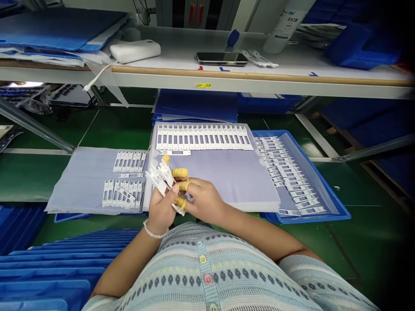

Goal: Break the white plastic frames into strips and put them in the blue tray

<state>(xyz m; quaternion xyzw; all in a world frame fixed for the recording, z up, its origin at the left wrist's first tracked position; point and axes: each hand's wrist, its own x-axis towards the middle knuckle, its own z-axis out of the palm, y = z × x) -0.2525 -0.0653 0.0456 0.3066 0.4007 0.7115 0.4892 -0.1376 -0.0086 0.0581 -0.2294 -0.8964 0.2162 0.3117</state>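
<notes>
My left hand (161, 212) is closed around a few slim white plastic frames (157, 178), held tilted over the near left edge of a stack of translucent sheets (214, 177). My right hand (204, 198) meets it from the right, its fingers curled and pinching at the lower part of these frames. Yellow finger cots (181, 202) cover several fingertips. Just beyond the hands, a long row of similar white frames (204, 137) lies on the top sheet, with a single frame (175, 152) lying crosswise below its left end. The fingers partly hide the held pieces.
More frames lie on a sheet (84, 181) at left and in a blue tray (337, 207) at right. A shelf (266, 80) crosses above, bearing a phone (222, 58), a white device (135, 51) and a bottle (287, 28). Blue trays (48, 285) are stacked at lower left.
</notes>
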